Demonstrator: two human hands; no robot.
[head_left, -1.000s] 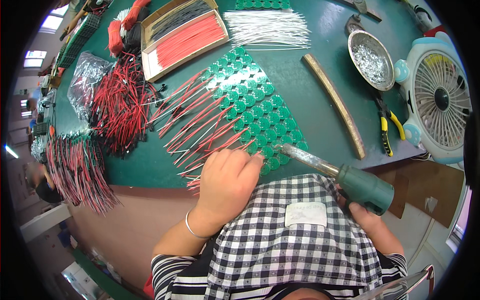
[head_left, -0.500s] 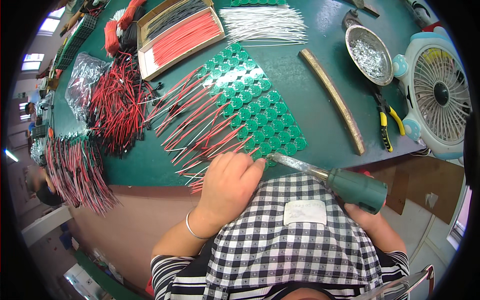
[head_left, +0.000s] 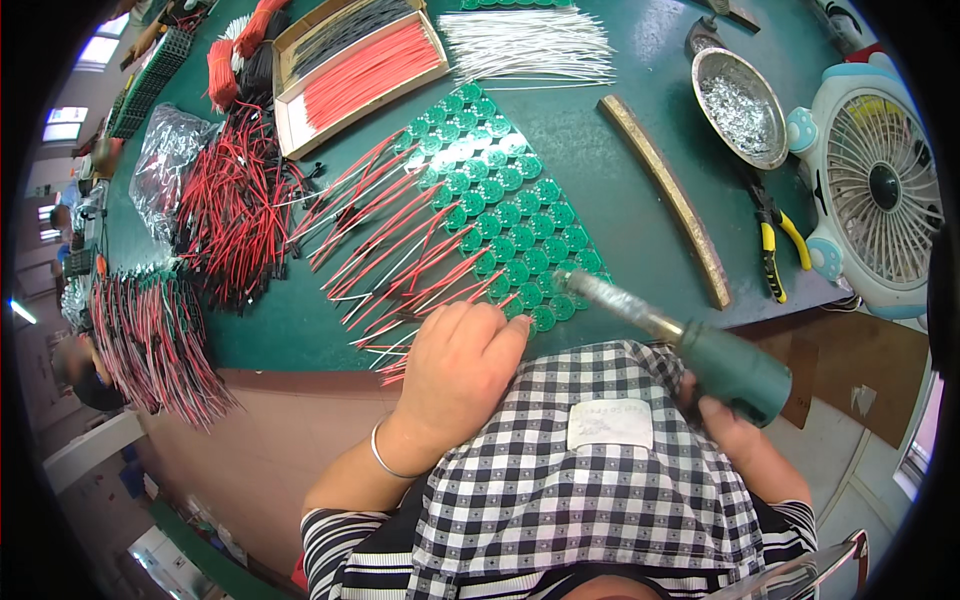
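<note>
A panel of round green circuit boards (head_left: 530, 225) lies on the table, with red, white and black wires (head_left: 400, 245) running off its left side. At its near corner my left hand (head_left: 465, 365) is closed, fingers curled and pressed together by the lowest wires; what they pinch is hidden. My right hand (head_left: 730, 425) grips a green soldering gun (head_left: 735, 372), partly hidden behind its body. The gun's metal barrel points up and left, its tip above the lower right of the panel.
Left lie a heap of red and black wires (head_left: 235, 215) and wired bundles (head_left: 155, 345) over the edge. Behind are a wire box (head_left: 287, 125) and white wires (head_left: 530, 50). Right are a wooden strip (head_left: 665, 200), a metal bowl (head_left: 740, 108), pliers (head_left: 768, 260) and a fan (head_left: 880, 190).
The soldering gun has lifted away from my left fingertips; its tip has moved up and right over the panel. My right hand has shifted slightly right. My left hand has stayed put.
</note>
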